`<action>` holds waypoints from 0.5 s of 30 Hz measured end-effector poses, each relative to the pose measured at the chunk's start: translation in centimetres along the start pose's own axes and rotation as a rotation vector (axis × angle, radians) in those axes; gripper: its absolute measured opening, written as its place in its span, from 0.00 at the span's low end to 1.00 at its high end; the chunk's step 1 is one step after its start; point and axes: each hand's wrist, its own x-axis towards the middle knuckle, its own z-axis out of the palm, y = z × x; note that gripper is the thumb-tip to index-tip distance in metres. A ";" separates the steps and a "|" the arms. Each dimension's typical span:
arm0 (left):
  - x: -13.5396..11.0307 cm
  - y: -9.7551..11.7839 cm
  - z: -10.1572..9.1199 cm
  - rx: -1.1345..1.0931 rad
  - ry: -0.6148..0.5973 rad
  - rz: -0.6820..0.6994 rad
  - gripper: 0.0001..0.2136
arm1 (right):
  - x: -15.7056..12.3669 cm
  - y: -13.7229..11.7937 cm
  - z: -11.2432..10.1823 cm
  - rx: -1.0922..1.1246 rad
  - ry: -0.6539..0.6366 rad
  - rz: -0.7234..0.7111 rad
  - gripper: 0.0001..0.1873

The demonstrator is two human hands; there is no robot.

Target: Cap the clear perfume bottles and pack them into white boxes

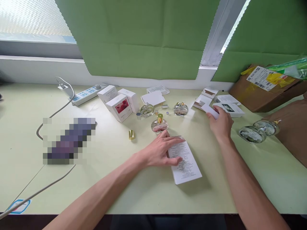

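Fingers spread, my left hand (163, 150) rests over a white printed box (184, 166). Its thumb and forefinger stretch across the printed face, and the other fingers bend near the far edge. My right hand (222, 123) pinches a white carton piece (211, 111) between thumb and fingers, beside an unfolded white carton (205, 97). Just beyond my left hand stands a perfume bottle (159, 125) with pink liquid and a gold collar. A gold cap (131, 134) lies to its left. Two more perfume bottles, a left one (147, 110) and a right one (181, 109), sit farther back.
White boxes (121, 108) stand near a power strip (86, 95). A blurred dark object (72, 140) and a cable (55, 182) lie at left. Glass bottles (252, 134) lie at right, near a cardboard box (263, 89). Green blinds (144, 38) hang behind.
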 end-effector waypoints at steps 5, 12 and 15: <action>0.1 0.0 0.1 0.009 0.014 -0.012 0.30 | 0.2 -1.0 -1.7 0.263 0.099 0.020 0.29; 0.4 -0.1 0.5 -0.039 0.215 -0.060 0.25 | -0.4 -1.8 -2.8 0.803 -0.435 0.106 0.26; 0.4 0.2 0.4 -0.082 0.393 -0.007 0.23 | -1.4 -3.1 -3.2 0.959 -0.736 0.107 0.23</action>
